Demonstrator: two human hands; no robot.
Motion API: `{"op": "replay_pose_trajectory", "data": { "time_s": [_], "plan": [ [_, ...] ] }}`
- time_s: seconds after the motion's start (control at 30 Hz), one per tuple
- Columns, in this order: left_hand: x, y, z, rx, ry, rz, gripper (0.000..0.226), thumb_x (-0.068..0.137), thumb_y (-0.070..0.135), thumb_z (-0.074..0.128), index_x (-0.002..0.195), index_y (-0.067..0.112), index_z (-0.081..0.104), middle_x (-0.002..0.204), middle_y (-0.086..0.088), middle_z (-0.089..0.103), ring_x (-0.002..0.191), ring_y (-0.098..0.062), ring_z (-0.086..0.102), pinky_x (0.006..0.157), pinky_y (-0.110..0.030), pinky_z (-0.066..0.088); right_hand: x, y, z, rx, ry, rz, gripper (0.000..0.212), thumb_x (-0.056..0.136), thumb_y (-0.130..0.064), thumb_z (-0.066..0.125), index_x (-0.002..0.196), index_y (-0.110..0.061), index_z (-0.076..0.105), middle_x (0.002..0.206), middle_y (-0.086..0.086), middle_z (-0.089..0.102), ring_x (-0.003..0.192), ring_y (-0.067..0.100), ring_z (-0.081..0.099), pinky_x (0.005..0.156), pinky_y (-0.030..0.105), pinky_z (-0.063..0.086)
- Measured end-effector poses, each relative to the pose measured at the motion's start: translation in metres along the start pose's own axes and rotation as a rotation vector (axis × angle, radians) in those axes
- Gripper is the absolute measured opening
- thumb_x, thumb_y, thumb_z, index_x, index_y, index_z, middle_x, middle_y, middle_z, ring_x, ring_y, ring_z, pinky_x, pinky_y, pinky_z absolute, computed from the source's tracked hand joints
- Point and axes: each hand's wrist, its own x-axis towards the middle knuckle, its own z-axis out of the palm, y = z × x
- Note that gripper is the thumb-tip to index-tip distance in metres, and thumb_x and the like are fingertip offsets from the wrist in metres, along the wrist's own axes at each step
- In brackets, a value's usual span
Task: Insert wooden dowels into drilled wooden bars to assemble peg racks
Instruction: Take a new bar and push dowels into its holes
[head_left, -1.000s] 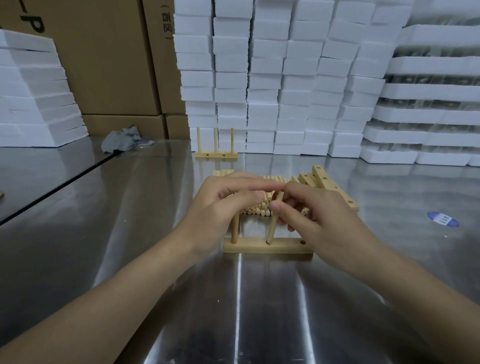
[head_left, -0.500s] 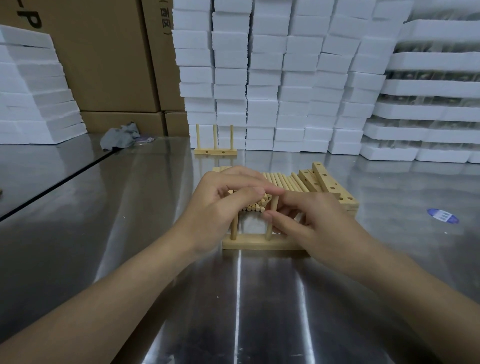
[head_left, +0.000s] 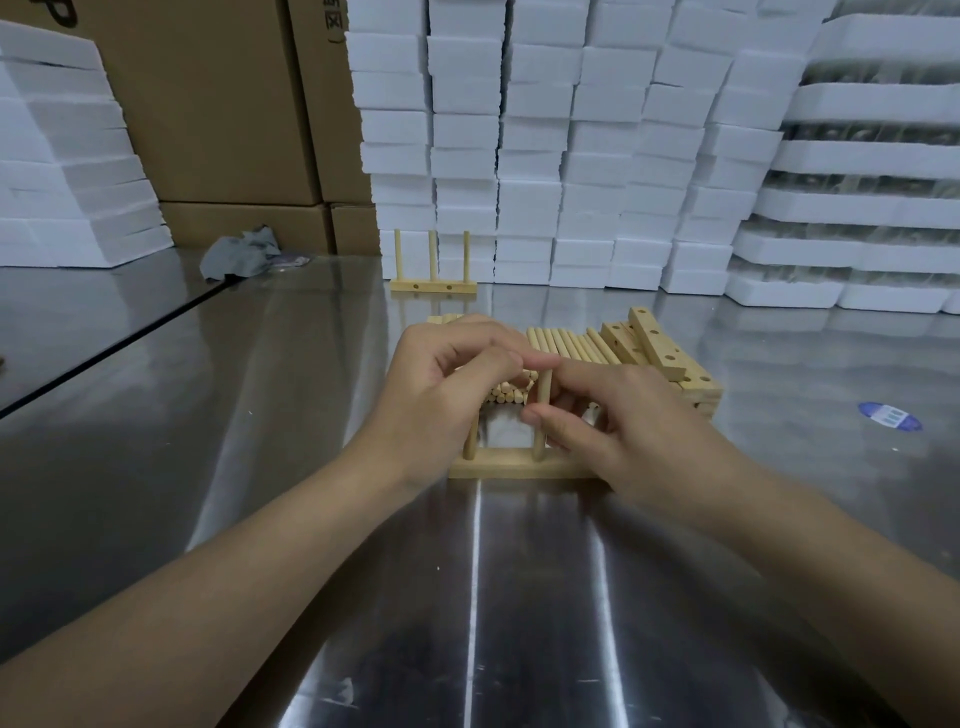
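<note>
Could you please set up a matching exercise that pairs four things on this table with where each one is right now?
Things:
1. finished peg rack
2. grey cloth
3. blue label
4. right dowel of the near bar

Places:
A. far right on the table
B. pinched by the right hand
C. far left, beside the cardboard boxes
D. at the back, in front of the white foam blocks

Pairs: 1-D, 2-C, 3-A, 4-B
</note>
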Motion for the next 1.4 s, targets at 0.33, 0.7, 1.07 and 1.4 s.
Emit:
{"op": "replay_pose_trajectory", "data": {
  "time_s": [0.33, 0.7, 1.07, 1.4],
  "plan": [
    [0.0, 0.01, 0.008, 0.032, 0.013, 0.011, 0.027, 0.093, 0.012, 0.059, 0.084, 0.022, 0.083, 0.091, -0.007, 0.073, 0.09, -0.01, 0.066, 0.074, -0.018, 0.048, 0.003, -0.005, -0.005, -0.011, -0.043, 0.016, 0.025, 0.101, -0.036, 0.066, 0.08, -0.045, 0.057, 0.078, -0.011, 0.073, 0.081, 0.004, 0.067, 0.063, 0.011, 0.042],
    [0.001, 0.012, 0.01, 0.096, 0.002, 0.005, 0.026, 0.092, 0.011, 0.06, 0.083, 0.02, 0.083, 0.092, -0.005, 0.072, 0.098, -0.019, 0.068, 0.084, -0.034, 0.057, 0.0, 0.007, -0.003, 0.018, -0.06, 0.051, 0.018, 0.102, -0.037, 0.065, 0.091, -0.024, 0.069, 0.073, -0.013, 0.065, 0.071, 0.005, 0.061, 0.062, 0.013, 0.04],
    [-0.004, 0.0, 0.006, 0.168, -0.067, 0.03, 0.01, 0.091, 0.012, 0.064, 0.097, 0.011, 0.072, 0.096, 0.015, 0.072, 0.092, -0.016, 0.069, 0.074, -0.05, 0.053, -0.002, 0.025, -0.035, -0.239, 0.268, 0.109, 0.014, 0.085, -0.025, 0.053, 0.088, -0.027, 0.067, 0.078, -0.012, 0.061, 0.08, 0.013, 0.056, 0.071, 0.037, 0.046],
    [-0.002, -0.005, -0.004, 0.26, -0.065, 0.079, 0.014, 0.091, 0.023, 0.065, 0.096, 0.013, 0.073, 0.098, 0.014, 0.073, 0.095, -0.019, 0.067, 0.067, -0.029, 0.049, 0.001, 0.048, -0.018, -0.653, 0.1, 0.208, 0.014, 0.082, -0.036, 0.086, 0.09, -0.025, 0.084, 0.131, -0.002, 0.063, 0.128, 0.033, 0.048, 0.102, 0.05, 0.041]
  ]
}}
